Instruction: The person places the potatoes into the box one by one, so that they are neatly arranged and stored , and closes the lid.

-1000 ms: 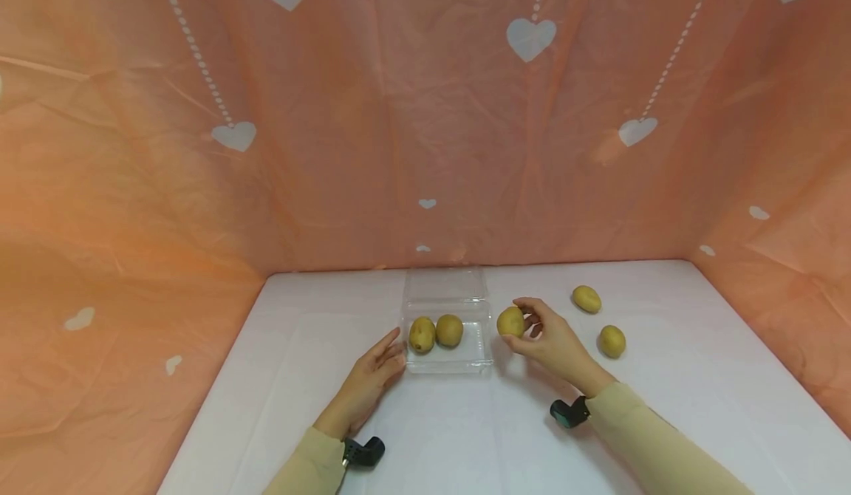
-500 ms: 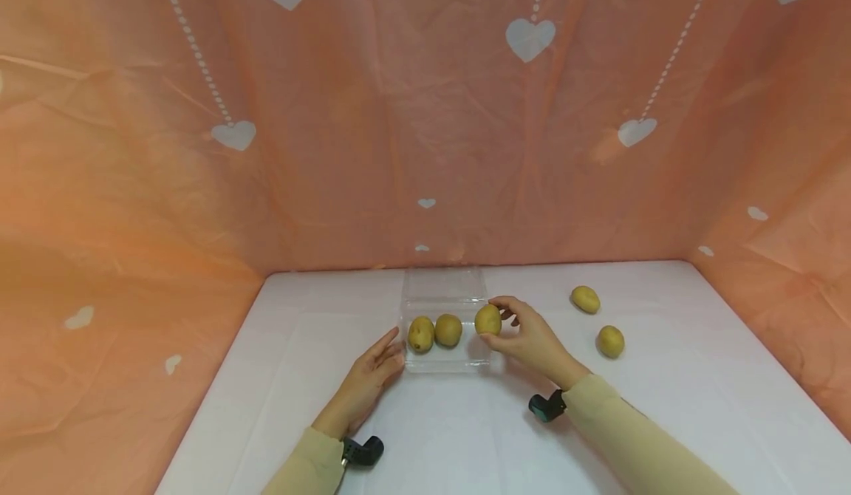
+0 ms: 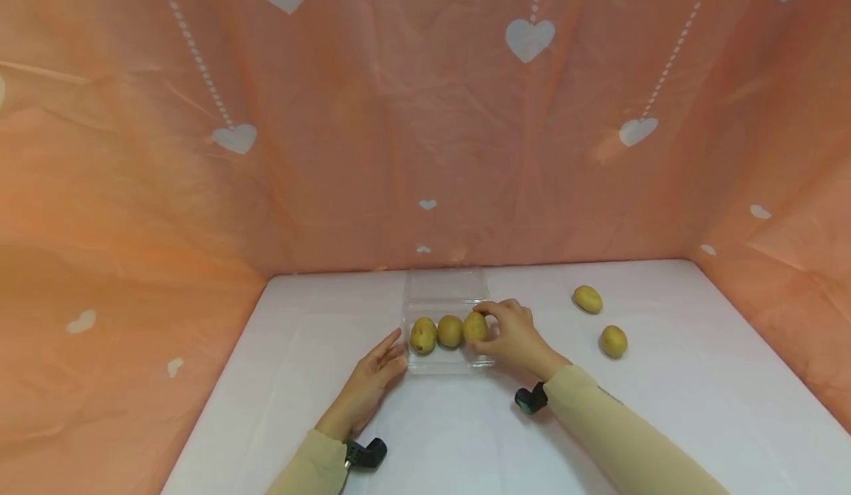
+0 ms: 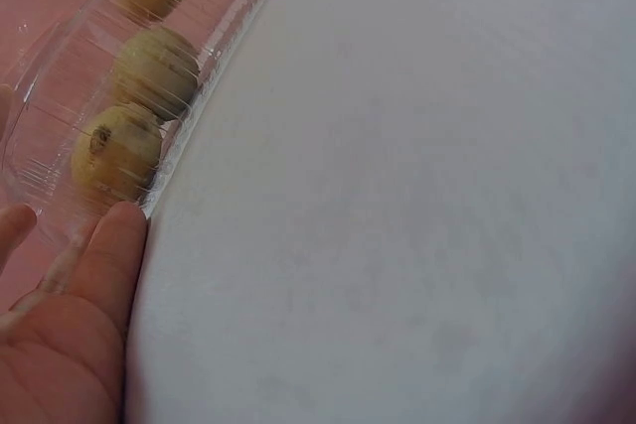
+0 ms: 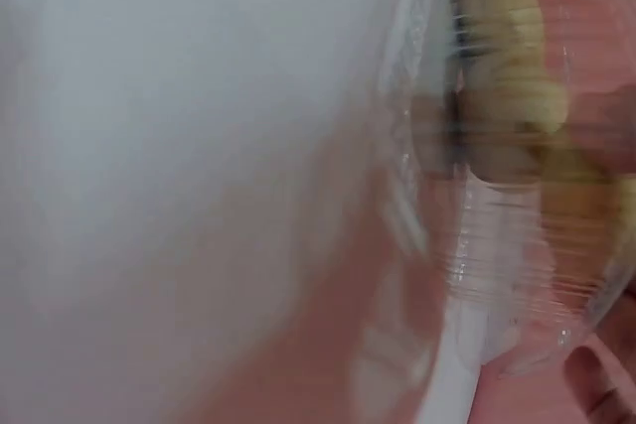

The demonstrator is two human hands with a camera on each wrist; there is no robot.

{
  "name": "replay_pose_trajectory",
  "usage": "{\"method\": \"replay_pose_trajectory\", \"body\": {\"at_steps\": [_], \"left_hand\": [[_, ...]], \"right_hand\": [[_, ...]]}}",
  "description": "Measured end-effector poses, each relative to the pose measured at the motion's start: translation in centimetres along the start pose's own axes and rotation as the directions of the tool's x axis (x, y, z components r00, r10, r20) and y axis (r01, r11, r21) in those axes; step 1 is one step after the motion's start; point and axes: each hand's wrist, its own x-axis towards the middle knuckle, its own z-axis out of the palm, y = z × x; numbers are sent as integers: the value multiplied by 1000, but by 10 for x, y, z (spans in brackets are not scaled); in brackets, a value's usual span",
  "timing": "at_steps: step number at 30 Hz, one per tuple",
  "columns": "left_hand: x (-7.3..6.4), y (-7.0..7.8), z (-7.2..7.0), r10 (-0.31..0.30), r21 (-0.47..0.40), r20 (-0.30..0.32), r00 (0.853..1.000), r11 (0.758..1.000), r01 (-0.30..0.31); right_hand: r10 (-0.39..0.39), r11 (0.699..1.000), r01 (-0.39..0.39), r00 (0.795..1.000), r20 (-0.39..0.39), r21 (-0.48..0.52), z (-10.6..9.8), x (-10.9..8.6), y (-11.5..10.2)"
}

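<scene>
Potato (image 3: pixel 475 327), yellow and oval, is being held in right end of open clear-plastic clamshell box (image 3: pixel 442 368), long axis running roughly front-to-back. Right hand (image 3: pixel 517 338), nearer, is pinching it from the right; left hand (image 3: pixel 366 386) is touching left wall, uncurled.

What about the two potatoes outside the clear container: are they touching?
Apart: the head view shows white tabletop between the farther potato and the nearer potato.
</scene>
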Motion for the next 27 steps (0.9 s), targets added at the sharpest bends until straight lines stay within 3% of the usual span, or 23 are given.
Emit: {"method": "replay_pose_trajectory", "body": {"at_steps": [5,13,20,27], "left_hand": [[1,0,-1,11,4,8,1000,1000,-11],[0,1,0,-3,3,7,1000,1000,3],[2,1,0,-10,5,-9,1000,1000,10],[0,1,-1,-12,14,4,1000,1000,12]], "right_hand": [[47,997,-46,999,20,-64,-2,4,-4],[60,982,-50,997,49,-181,-2,10,-10],[5,952,12,999,53,-307,1,14,-15],[2,936,19,998,60,-351,6,15,-15]]}}
